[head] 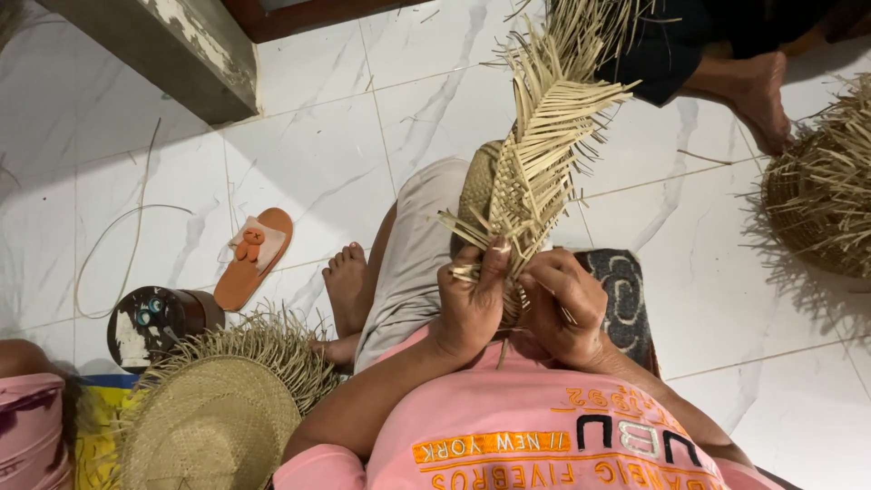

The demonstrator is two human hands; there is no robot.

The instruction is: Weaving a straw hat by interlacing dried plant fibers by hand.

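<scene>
I sit on a white tiled floor with a half-woven straw piece (531, 168) resting over my knee, its loose pale strips fanning upward. My left hand (472, 304) grips the lower edge of the weave, thumb pressed on the strips. My right hand (567, 304) sits beside it, fingers curled around strands at the same edge. Both hands touch the straw piece close together.
A finished round straw hat (218, 417) with a frayed brim lies at the lower left. An orange sandal (254, 254) and a dark round tin (159, 322) lie on the tiles. Another person's bare foot (758, 95) and another straw piece (821, 195) are at the right.
</scene>
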